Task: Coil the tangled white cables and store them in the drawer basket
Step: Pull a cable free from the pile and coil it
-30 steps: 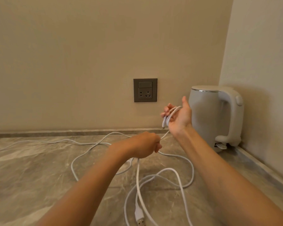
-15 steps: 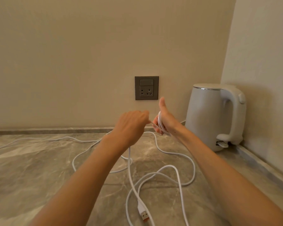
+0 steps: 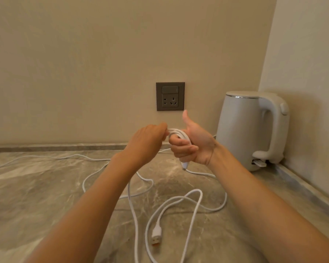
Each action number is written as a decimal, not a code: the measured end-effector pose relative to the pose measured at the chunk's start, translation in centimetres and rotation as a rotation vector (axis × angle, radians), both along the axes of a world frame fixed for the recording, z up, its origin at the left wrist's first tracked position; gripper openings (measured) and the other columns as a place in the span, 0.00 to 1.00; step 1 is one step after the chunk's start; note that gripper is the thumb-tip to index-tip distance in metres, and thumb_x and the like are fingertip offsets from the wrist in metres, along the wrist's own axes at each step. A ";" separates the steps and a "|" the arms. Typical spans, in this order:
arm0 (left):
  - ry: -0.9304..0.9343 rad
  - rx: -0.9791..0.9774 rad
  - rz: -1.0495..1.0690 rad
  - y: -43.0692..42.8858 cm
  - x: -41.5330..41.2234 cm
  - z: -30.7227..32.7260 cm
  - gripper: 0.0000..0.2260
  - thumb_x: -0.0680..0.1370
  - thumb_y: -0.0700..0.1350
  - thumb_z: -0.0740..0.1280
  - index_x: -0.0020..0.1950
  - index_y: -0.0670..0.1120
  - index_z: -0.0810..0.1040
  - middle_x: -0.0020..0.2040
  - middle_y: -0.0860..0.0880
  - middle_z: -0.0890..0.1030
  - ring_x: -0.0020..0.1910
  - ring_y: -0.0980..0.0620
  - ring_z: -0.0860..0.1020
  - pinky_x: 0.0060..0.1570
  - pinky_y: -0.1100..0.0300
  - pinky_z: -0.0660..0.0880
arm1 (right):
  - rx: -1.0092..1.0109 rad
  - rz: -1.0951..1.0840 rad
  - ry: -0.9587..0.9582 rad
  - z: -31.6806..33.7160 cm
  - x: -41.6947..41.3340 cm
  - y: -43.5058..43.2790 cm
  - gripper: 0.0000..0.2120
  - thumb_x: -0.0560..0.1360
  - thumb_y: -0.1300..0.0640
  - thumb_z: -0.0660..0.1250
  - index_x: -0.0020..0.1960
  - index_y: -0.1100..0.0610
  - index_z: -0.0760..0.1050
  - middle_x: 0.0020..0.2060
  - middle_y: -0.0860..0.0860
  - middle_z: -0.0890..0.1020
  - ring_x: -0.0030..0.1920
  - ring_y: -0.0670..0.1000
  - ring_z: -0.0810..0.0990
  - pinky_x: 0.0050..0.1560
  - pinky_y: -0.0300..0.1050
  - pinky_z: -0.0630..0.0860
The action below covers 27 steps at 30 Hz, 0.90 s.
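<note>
My right hand (image 3: 193,143) is raised above the counter, thumb up, with several turns of white cable (image 3: 179,134) wound round its curled fingers. A small plug end (image 3: 184,165) hangs just below that hand. My left hand (image 3: 147,142) pinches the same cable right beside the coil, to its left. The loose part of the white cable (image 3: 195,202) lies in wide loops on the marble counter (image 3: 36,196), with a USB plug (image 3: 156,234) near the front. No drawer basket is in view.
A white electric kettle (image 3: 253,130) stands in the right corner against the side wall. A grey wall socket (image 3: 170,96) sits on the back wall above my hands. One cable strand (image 3: 46,157) runs off along the counter to the left.
My left hand rose from low over the counter to the coil, bringing cable up. My right hand turned thumb-up and gained more turns. The USB plug slid a little farther from the front edge.
</note>
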<state>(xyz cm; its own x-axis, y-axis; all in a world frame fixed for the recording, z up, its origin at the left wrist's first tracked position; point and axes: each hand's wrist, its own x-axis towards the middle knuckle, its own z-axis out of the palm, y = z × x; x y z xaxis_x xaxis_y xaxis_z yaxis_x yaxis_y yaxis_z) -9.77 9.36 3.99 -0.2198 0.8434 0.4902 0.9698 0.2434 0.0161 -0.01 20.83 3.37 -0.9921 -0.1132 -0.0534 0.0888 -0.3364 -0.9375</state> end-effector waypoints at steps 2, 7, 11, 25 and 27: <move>-0.087 -0.052 -0.009 0.1 -0.2 -0.1 0.05 0.78 0.36 0.56 0.47 0.44 0.69 0.47 0.41 0.79 0.46 0.40 0.74 0.41 0.54 0.65 | -0.123 0.054 0.048 -0.2 -0.5 0.0 0.43 0.71 0.26 0.35 0.23 0.58 0.68 0.15 0.49 0.67 0.15 0.42 0.60 0.16 0.31 0.58; -0.371 -0.134 -0.095 0.5 -0.3 -0.1 0.10 0.79 0.35 0.55 0.45 0.41 0.76 0.44 0.45 0.82 0.48 0.46 0.78 0.50 0.56 0.71 | -0.538 0.194 0.176 -0.9 -1.4 0.7 0.41 0.68 0.26 0.48 0.33 0.65 0.72 0.24 0.60 0.76 0.23 0.50 0.63 0.24 0.40 0.63; -0.380 -0.283 -0.051 0.7 -0.5 -0.5 0.14 0.81 0.44 0.57 0.39 0.48 0.79 0.40 0.53 0.80 0.48 0.50 0.78 0.56 0.55 0.71 | -0.739 0.034 0.260 -1.1 -1.1 1.0 0.39 0.70 0.27 0.50 0.31 0.64 0.70 0.21 0.58 0.72 0.21 0.49 0.61 0.21 0.40 0.63; -0.178 -0.479 -0.067 0.5 2.2 -1.4 0.11 0.77 0.35 0.53 0.49 0.42 0.74 0.47 0.43 0.74 0.49 0.43 0.72 0.44 0.57 0.65 | -0.915 -0.957 0.352 -1.0 -1.0 0.5 0.22 0.79 0.44 0.57 0.35 0.59 0.65 0.24 0.52 0.68 0.21 0.47 0.64 0.22 0.33 0.67; -0.167 -0.495 -0.075 0.5 2.4 -1.3 0.11 0.77 0.34 0.54 0.49 0.41 0.74 0.48 0.42 0.75 0.50 0.42 0.73 0.44 0.57 0.64 | -0.898 -0.984 0.337 -0.9 -1.1 0.3 0.21 0.79 0.44 0.57 0.35 0.59 0.65 0.26 0.53 0.67 0.24 0.48 0.64 0.25 0.37 0.67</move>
